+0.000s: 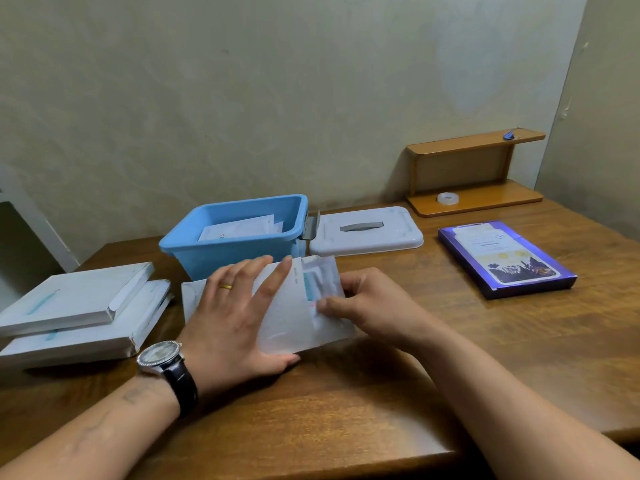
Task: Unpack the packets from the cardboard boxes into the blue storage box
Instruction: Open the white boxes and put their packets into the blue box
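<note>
fingers [273, 280] straight, your left hand [232, 323] is pressing the cardboard box [294, 327] flat; your right hand [367, 306] is pinching a packet [325, 275] at its mouth.

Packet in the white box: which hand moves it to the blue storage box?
Right, probably. The right hand pinches the packet at the open end of the cardboard box; the left hand lies flat on that box, steadying it. The blue storage box stands open behind.

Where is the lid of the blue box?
In the head view, the lid lies flat on the table, close beside the blue box on its right, with the purple box further right.
</note>
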Available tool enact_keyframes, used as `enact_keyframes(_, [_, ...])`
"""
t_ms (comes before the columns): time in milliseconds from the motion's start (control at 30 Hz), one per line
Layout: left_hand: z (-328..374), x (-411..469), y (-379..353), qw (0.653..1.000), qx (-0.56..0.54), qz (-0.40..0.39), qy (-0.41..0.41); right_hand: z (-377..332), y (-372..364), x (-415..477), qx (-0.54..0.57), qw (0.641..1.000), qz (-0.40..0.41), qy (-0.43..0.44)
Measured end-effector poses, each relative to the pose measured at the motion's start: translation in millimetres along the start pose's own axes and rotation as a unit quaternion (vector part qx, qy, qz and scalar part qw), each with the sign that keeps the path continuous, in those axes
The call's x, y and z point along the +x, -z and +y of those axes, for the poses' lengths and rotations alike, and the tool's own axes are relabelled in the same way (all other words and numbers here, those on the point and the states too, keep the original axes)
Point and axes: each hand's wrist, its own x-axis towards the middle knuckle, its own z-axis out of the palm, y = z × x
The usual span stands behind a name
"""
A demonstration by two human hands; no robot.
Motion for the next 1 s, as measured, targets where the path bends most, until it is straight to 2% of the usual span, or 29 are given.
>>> enact_keyframes(133, [-13.0, -14.0, -2.7, 0.999, -0.015, 0.002, 0.03, 12.1, 12.8, -4.8, 0.08, 0.997, -0.001, -0.01])
enact_keyframes(300, [-9.5, -10.6, -7.9, 0.999, -0.029, 0.01, 0.011, 11.0, 10.3, -1.9, 0.117, 0.992, -0.024, -0.029])
enact_keyframes(400, [-10.6, -10.3, -10.9, 0.999, -0.033, 0.027, -0.002, 11.2, 6.6, -0.4, 0.129, 0.991, -0.005, -0.038])
enact_keyframes(500, [-20.6, -12.0, -10.9, 0.996, -0.044, 0.077, 0.002, 11.7, 16.8, -3.1, 0.111, 0.992, 0.058, -0.016])
enact_keyframes(567, [-33.2, -17.2, -11.1, 0.988, -0.067, 0.138, 0.016, 9.4, 35.1, -8.6, 0.128, 0.987, 0.096, 0.01])
enact_keyframes(733, [-65.6, -30.3, -16.3, 0.934, -0.157, 0.32, 0.018, -11.9, 55.8, -11.8, 0.281, 0.945, 0.161, 0.038])
enact_keyframes(833, [-70.4, -31.2, -18.0, 0.917, -0.195, 0.348, 0.014, -36.0, 46.9, -2.1, 0.296, 0.94, 0.163, 0.047])
enact_keyframes(1000, [-70.7, -31.4, -23.8, 0.911, -0.214, 0.353, 0.016, -81.9, 23.2, 49.0, 0.26, 0.95, 0.162, 0.057])
